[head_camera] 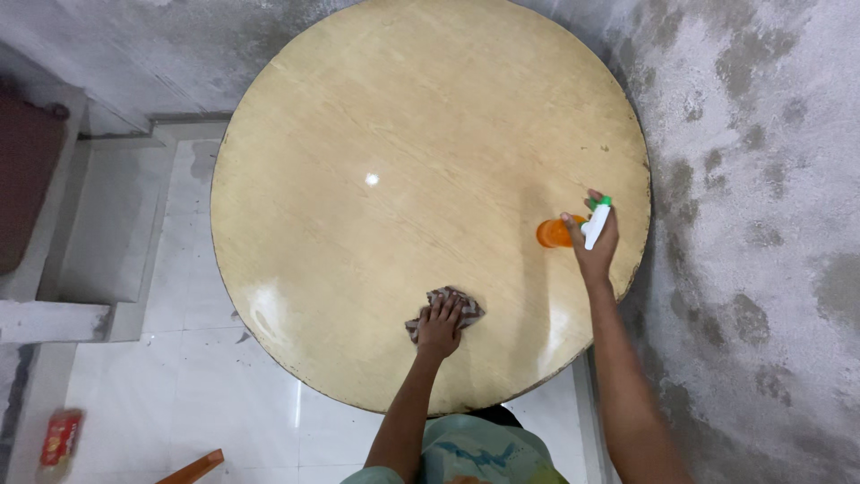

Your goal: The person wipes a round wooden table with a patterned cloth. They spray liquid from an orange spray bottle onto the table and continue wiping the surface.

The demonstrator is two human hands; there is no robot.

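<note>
My left hand (440, 324) presses flat on a brown patterned cloth (467, 305) lying on the round light-wood table (385, 161), near its front edge. My right hand (592, 246) is closed around an orange spray bottle (554, 233) with a white and green trigger head, held low over the table's right side. The bottle's body points left, toward the table's middle. A bright glare spot sits near the table centre.
Rough grey concrete wall runs behind and to the right of the table. White floor tiles and a grey step lie to the left. A red packet (60, 439) and an orange wooden piece (193, 468) are on the floor at lower left.
</note>
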